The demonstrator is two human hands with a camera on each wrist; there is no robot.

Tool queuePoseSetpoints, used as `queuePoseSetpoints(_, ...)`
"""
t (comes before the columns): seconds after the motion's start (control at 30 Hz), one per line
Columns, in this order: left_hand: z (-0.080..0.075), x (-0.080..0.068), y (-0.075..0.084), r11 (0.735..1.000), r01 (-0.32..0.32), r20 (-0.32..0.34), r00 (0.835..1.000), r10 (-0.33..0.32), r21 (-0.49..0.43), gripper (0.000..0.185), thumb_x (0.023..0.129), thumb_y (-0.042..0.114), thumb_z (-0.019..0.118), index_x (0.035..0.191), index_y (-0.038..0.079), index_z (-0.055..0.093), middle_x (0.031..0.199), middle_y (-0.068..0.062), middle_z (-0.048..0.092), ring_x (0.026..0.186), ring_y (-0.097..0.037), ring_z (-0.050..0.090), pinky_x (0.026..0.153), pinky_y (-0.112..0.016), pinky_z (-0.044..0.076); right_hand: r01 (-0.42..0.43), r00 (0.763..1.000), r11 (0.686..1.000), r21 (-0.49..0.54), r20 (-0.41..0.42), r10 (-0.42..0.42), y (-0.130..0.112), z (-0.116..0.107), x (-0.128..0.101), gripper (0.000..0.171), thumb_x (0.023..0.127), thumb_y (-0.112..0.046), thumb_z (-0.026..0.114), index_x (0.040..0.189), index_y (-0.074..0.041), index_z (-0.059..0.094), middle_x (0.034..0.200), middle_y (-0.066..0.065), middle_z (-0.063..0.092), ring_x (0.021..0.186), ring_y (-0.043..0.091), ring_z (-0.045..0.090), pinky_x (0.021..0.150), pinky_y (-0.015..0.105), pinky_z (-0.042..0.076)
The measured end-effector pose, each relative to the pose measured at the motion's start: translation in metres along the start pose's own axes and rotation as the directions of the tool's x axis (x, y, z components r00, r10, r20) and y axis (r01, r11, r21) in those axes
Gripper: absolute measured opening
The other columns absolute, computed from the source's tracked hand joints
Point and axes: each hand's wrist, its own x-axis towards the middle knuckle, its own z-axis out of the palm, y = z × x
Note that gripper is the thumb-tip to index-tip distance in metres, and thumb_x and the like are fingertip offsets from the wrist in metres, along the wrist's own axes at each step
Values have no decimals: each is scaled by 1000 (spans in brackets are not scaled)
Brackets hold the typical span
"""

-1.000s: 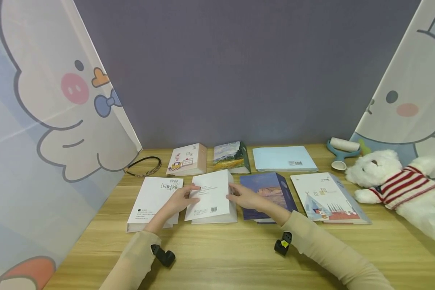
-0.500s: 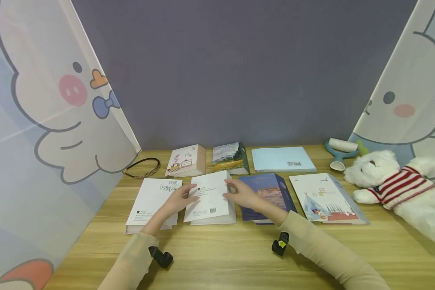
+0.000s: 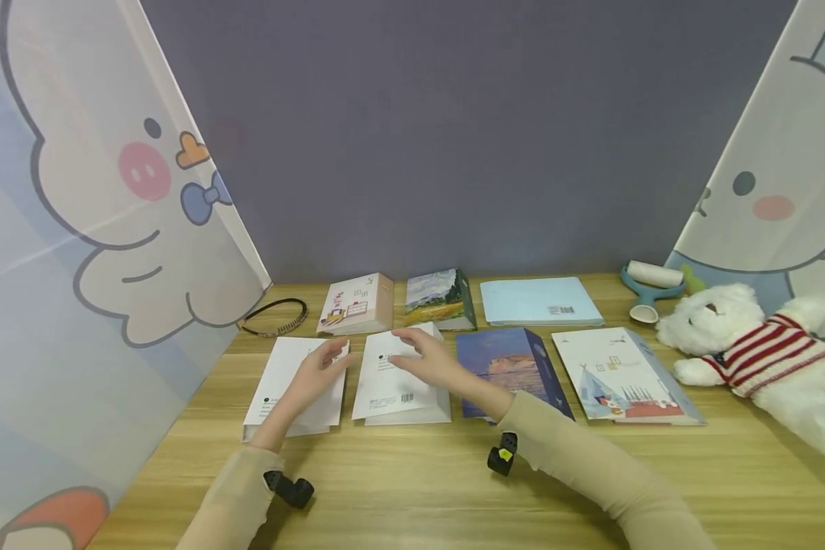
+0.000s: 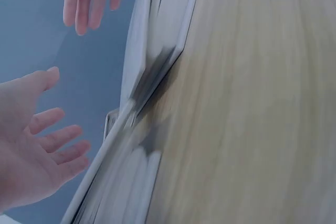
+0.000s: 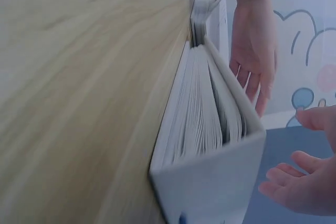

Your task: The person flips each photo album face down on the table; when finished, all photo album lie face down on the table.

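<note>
A white book with a barcode [image 3: 400,376] lies flat near the front middle of the wooden table [image 3: 412,489], in the front row of books. The right hand [image 3: 428,357] reaches in over it from the right on a bent, sleeved arm, fingers spread and nearly straight above the far half of the cover, gripping nothing; whether the fingertips touch the cover cannot be told. Just left lies a second white book [image 3: 296,382], and the left hand [image 3: 314,374] rests over it with loose, straight fingers, holding nothing. A narrow strip of table separates the two white books. To the right, close by, sits a blue landscape book [image 3: 516,367]. In front of the books the table runs bare to its near edge.
</note>
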Motion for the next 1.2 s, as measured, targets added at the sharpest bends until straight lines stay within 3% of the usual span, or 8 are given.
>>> queuePoseSetpoints(0.2,-15,-7,-11,1000,-20,-78,997,19,-5,56,95,38,53,136,1,45,141,-18,45,131,-36,41,111,-48,31,18,999,999,32,35,-19,-10,17,11,54,93,-26,60,139,-4,42,142,13,44,132,29,42,109,44,35)
queuePoseSetpoints(0.4,-30,-14,-16,999,-23,-140,990,19,-25,50,97,31,53,134,-2,46,139,-20,46,131,-37,40,112,-50,28,10,998,999,44,63,-13,-17,37,23,54,92,-27,61,139,-6,43,142,11,46,131,28,44,108,41,38)
queuePoseSetpoints(0.67,-59,-26,-27,999,36,-184,982,-34,12,59,97,34,51,142,1,34,144,-23,38,137,-41,28,111,-56,25,-27,997,998,54,75,23,-23,63,37,55,90,-35,62,136,-8,48,139,7,50,129,26,47,104,39,42)
queuePoseSetpoints(0.83,-72,-32,-37,995,79,-142,987,-70,60,63,98,37,47,145,0,27,148,-26,28,137,-46,23,111,-59,23,-58,989,997,51,137,51,-25,75,41,58,88,-38,64,136,-9,48,139,4,51,129,23,47,104,35,43)
queuePoseSetpoints(0.97,-76,-36,-42,983,153,-74,986,-146,102,67,98,35,49,146,-2,22,149,-31,22,134,-51,23,109,-59,27,-54,977,998,-14,204,56,-25,83,41,61,87,-41,64,138,-10,47,140,4,49,129,23,46,102,33,44)
queuePoseSetpoints(1.1,-79,-43,-47,960,251,-9,968,-251,122,71,98,35,49,146,-6,16,147,-34,21,132,-51,27,106,-59,30,-38,961,996,-85,270,60,-25,92,41,64,87,-40,65,139,-9,45,142,5,47,130,23,45,103,33,43)
queuePoseSetpoints(1.2,-78,-46,-50,944,304,19,951,-309,127,74,97,40,48,145,-9,18,142,-34,31,124,-46,41,99,-55,39,-71,951,992,-103,292,98,-27,96,40,65,86,-40,66,138,-8,46,143,6,45,132,23,42,105,33,41)
